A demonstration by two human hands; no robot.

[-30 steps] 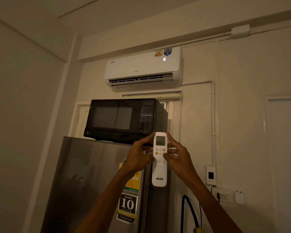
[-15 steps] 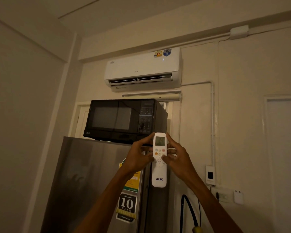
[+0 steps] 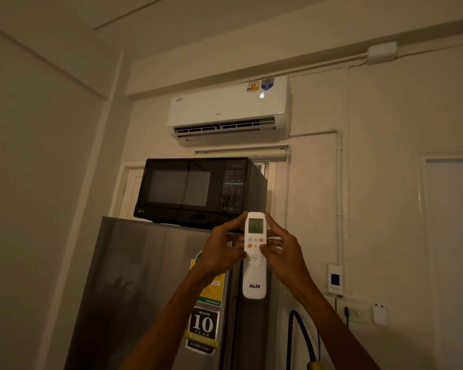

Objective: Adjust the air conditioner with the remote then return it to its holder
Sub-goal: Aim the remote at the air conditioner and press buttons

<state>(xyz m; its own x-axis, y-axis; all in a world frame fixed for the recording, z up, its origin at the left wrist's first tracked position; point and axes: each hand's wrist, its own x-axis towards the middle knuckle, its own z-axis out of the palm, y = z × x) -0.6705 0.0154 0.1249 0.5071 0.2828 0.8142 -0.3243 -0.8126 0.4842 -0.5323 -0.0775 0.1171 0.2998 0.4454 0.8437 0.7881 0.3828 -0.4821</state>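
I hold a white AUX remote [image 3: 254, 279] upright in front of me, its lit screen facing me. My left hand [image 3: 221, 248] grips its left edge. My right hand [image 3: 284, 249] grips the right edge, with the thumb on the buttons below the screen. The white air conditioner [image 3: 225, 108] hangs high on the wall above, with a digit glowing on its front at the right. On the wall at the lower right is a white remote holder [image 3: 335, 280] with a dark window.
A black microwave [image 3: 198, 190] stands on top of a steel fridge [image 3: 145, 289] right behind the remote. A wall socket [image 3: 354, 313] and a small white box [image 3: 380, 313] sit at the lower right. A black hose [image 3: 301, 335] curves below my right arm.
The glowing digit on the air conditioner went out half a second ago and shows again now. My hands and the remote have stayed almost still.
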